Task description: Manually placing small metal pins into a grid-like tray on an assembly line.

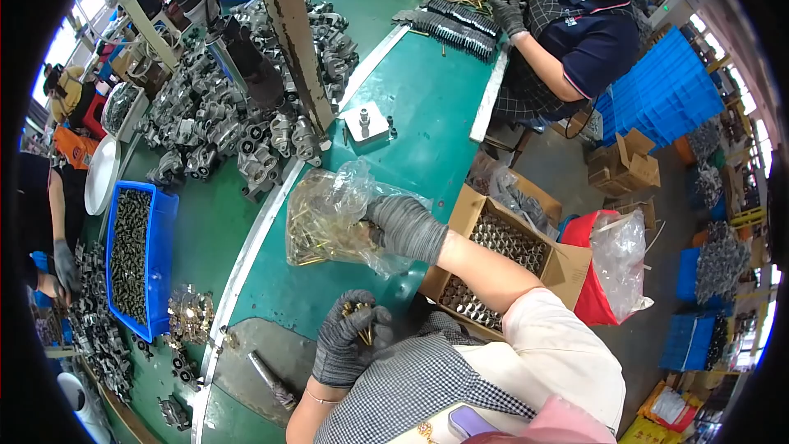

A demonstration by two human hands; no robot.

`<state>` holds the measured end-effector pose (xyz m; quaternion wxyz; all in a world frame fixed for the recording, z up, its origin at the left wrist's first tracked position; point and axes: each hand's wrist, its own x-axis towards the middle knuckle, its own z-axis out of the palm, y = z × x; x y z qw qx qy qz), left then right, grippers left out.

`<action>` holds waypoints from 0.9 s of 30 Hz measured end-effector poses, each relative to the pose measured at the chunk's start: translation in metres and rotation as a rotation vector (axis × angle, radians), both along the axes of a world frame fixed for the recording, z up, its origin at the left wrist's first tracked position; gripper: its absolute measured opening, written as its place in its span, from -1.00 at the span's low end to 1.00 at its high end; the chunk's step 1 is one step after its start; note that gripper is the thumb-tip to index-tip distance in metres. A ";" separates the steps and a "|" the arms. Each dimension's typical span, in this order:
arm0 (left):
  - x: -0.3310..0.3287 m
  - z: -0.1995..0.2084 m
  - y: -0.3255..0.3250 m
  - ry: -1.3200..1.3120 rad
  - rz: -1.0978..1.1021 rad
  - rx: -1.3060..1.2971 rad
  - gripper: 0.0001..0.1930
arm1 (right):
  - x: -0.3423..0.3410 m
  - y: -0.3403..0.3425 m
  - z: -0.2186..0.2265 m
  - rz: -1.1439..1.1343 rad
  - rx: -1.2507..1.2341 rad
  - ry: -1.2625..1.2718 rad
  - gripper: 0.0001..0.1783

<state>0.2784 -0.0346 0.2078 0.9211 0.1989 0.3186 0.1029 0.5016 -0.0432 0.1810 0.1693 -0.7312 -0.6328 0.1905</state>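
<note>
My left hand [352, 339], in a dark grey knit glove, is closed around several thin brass-coloured pins [359, 312] close to my apron. In a matching glove, my right hand [407, 228] reaches into the mouth of a clear plastic bag [329, 210]. Its fingers are curled and partly hidden by the plastic, so what they grip cannot be made out. More long brass-coloured pins [316, 247] lie inside the bag, which rests on the green tabletop [283, 292].
A white block fixture [366, 122] stands beyond the bag. Metal castings [238, 115] pile up left of a post [292, 33]. A blue bin [164, 255] holds small dark parts. An open carton [567, 267] of metal parts sits at my right. A co-worker [567, 49] handles parts across.
</note>
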 end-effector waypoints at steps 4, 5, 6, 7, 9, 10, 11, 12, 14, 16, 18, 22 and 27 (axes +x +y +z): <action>-0.010 -0.029 -0.003 0.154 -0.057 0.522 -0.76 | 0.001 -0.003 0.001 -0.046 0.046 0.055 -0.78; -0.013 -0.035 -0.004 0.234 -0.090 0.775 -0.74 | 0.001 -0.003 -0.001 -0.054 0.075 0.083 -0.79; -0.013 -0.032 -0.004 0.243 -0.087 0.772 -0.74 | 0.003 -0.004 -0.007 -0.048 0.072 0.090 -0.79; -0.010 -0.026 -0.001 0.135 -0.059 0.467 -0.72 | 0.008 -0.004 -0.018 -0.067 0.140 0.119 -0.79; -0.008 -0.016 0.001 -0.073 0.019 -0.146 -0.69 | 0.011 -0.011 -0.034 -0.103 0.267 0.192 -0.78; -0.010 -0.016 0.002 -0.057 0.045 -0.144 -0.69 | 0.009 -0.012 -0.031 -0.080 0.264 0.213 -0.78; -0.012 -0.019 0.001 -0.066 0.044 -0.157 -0.69 | 0.010 -0.017 -0.024 -0.139 0.286 0.354 -0.79; -0.010 -0.022 0.001 -0.082 0.038 -0.165 -0.69 | 0.012 -0.018 -0.017 -0.203 0.309 0.487 -0.79; -0.009 -0.025 0.002 -0.093 0.045 -0.175 -0.69 | 0.011 -0.022 -0.013 -0.237 0.291 0.602 -0.80; -0.009 -0.028 0.002 -0.025 0.068 -0.161 -0.68 | 0.009 -0.028 -0.008 -0.346 0.252 0.799 -0.81; -0.005 -0.029 -0.001 0.018 0.095 -0.164 -0.68 | 0.000 -0.034 0.006 -0.346 0.216 0.984 -0.81; 0.007 -0.018 -0.002 0.107 0.078 0.272 -0.68 | -0.024 -0.045 0.028 -0.327 0.095 1.370 -0.80; 0.008 -0.002 0.005 0.166 -0.085 0.437 -0.69 | -0.037 -0.040 0.022 -0.086 0.083 1.159 -0.82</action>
